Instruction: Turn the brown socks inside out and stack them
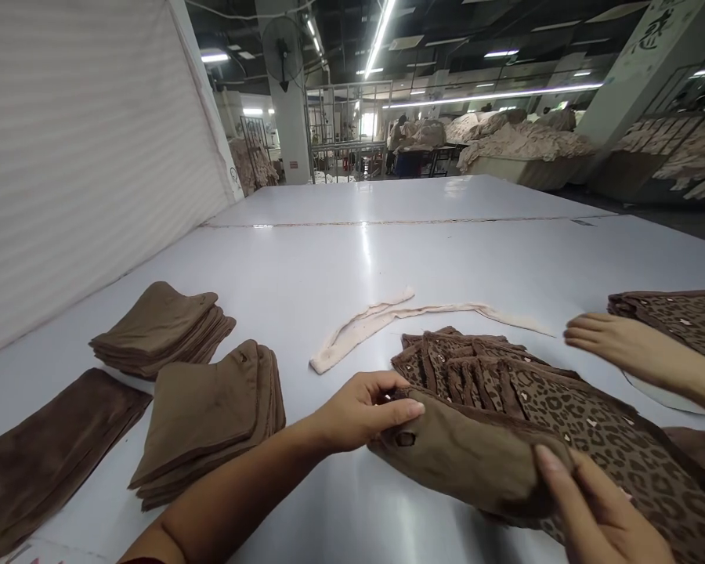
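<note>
A brown fabric piece (464, 458) with a small dark-rimmed hole near its left end is stretched between my two hands above the table. My left hand (367, 411) pinches its upper left corner between thumb and fingers. At the other end my right hand (605, 509) grips it with the thumb on top. Just behind and to the right lies an overlapping stack of leopard-print fabric pieces (599, 439) with dark brown edges. The held piece covers part of that stack.
Brown folded fabric stacks (205, 415) lie at left, beside a darker stack (59, 446). A pale fabric strip (376, 317) curves across the white table (282, 266). Another person's hand (628, 348) reaches in from the right, near more leopard-print pieces (681, 325). A white sheet (82, 157) hangs left.
</note>
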A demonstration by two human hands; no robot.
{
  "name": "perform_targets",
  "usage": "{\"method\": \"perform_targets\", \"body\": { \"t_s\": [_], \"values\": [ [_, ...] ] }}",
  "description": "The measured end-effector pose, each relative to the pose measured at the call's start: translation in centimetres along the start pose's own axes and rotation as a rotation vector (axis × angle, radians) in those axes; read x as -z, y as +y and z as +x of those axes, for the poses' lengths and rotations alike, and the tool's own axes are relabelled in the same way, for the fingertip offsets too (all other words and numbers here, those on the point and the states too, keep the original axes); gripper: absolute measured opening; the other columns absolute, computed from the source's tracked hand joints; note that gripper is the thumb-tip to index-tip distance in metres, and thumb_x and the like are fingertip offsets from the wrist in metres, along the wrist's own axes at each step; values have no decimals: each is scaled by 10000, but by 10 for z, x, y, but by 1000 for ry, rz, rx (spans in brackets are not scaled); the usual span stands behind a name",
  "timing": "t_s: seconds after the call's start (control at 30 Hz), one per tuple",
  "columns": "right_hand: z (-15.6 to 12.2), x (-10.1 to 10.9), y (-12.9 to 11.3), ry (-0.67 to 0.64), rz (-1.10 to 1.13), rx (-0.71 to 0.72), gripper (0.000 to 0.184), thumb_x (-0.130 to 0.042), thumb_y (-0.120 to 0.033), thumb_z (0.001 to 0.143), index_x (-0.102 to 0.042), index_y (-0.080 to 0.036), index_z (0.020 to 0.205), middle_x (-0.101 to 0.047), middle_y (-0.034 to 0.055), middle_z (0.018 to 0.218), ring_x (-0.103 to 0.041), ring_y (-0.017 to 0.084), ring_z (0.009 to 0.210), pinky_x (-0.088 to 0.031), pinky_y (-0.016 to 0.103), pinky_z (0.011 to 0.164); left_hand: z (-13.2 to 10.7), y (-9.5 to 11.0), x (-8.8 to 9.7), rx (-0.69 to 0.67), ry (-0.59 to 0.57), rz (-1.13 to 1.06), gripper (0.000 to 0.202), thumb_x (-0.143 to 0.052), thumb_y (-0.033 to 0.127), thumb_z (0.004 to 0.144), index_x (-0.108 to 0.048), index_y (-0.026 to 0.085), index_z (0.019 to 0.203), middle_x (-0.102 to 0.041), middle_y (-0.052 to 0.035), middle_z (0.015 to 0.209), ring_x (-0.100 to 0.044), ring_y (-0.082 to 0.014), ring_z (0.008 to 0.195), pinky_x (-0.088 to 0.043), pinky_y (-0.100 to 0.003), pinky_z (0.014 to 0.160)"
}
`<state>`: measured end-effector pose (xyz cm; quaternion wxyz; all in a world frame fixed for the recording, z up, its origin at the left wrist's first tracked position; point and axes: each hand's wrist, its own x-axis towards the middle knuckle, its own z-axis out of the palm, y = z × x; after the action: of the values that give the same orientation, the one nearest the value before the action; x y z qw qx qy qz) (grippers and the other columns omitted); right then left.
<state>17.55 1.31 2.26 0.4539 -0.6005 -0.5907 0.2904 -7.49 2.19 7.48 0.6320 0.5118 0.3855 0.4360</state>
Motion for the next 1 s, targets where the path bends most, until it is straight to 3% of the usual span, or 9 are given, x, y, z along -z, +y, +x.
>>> {"method": "perform_targets", "body": {
  "t_s": [0.07, 0.17, 0.3, 0.4, 0.47, 0.57, 0.77, 0.9, 1.0],
  "values": [
    [1, -2, -17, 42, -227, 170, 402, -530, -520, 779, -572, -229, 1052, -562, 107, 1101, -501, 364, 1042, -397, 517, 890, 1, 2, -7, -62, 25, 136, 174, -633, 293, 767, -599, 124, 791, -534, -12, 709, -474, -108, 664, -386, -233, 631],
    [2, -7, -45, -13, -238, 463, 363, -496, -396, 846, -502, -274, 1188, -527, 74, 1195, -503, 283, 1097, -441, 387, 870, 1, 8, -16, -115, -8, 305, 146, -617, 203, 756, -618, 145, 890, -559, -14, 779, -486, -119, 719, -388, -241, 677],
    [7, -20, -63, -261, -124, 595, 111, -485, -276, 892, -558, -281, 975, -606, 13, 937, -592, 164, 862, -467, 236, 729, 1, 10, -18, -72, -82, 154, 234, -658, 256, 731, -581, 151, 925, -532, 2, 747, -466, -99, 659, -376, -227, 629],
    [8, -29, -61, -301, -20, 525, 94, -447, -247, 915, -539, -261, 903, -581, 4, 842, -579, 141, 760, -462, 214, 663, 3, 5, -15, 99, -116, -36, 310, -674, 394, 719, -580, 135, 862, -537, -3, 722, -469, -89, 623, -370, -226, 606],
    [5, -34, -60, -195, -29, 487, 81, -460, -271, 905, -538, -248, 906, -576, 18, 872, -571, 152, 780, -457, 231, 694, 5, 1, -15, 155, -72, -85, 366, -689, 455, 686, -564, 132, 803, -527, 4, 685, -453, -84, 593, -356, -224, 581],
    [-5, -38, -62, -50, -63, 358, 120, -525, -356, 857, -534, -238, 836, -555, 2, 758, -543, 155, 679, -445, 243, 651, 5, -5, -23, 15, 83, -11, 340, -694, 429, 681, -528, 137, 731, -496, 20, 642, -422, -84, 592, -339, -223, 578],
    [-17, -42, -69, -314, 183, 83, 174, -598, -410, 783, -624, -239, 781, -556, -7, 686, -537, 151, 645, -475, 196, 599, 1, -11, -37, -113, 177, 70, 368, -562, 465, 799, -495, 138, 643, -420, 32, 591, -361, -83, 580, -313, -224, 560],
    [-16, -46, -63, -322, 527, -125, 179, -706, -382, 705, -712, -259, 835, -667, 17, 827, -617, 195, 847, -490, 249, 800, 7, -17, -36, -35, 135, -24, 494, -531, 597, 773, -412, 154, 587, -337, 52, 545, -283, -65, 522, -243, -216, 489],
    [-16, -52, -59, -445, 802, -314, 197, -679, -403, 733, -730, -268, 867, -695, 41, 778, -649, 211, 754, -527, 319, 731, 13, -21, -35, 76, 98, -142, 546, -546, 663, 711, -414, 153, 568, -375, 44, 529, -312, -61, 496, -258, -218, 483]
  ]
}}
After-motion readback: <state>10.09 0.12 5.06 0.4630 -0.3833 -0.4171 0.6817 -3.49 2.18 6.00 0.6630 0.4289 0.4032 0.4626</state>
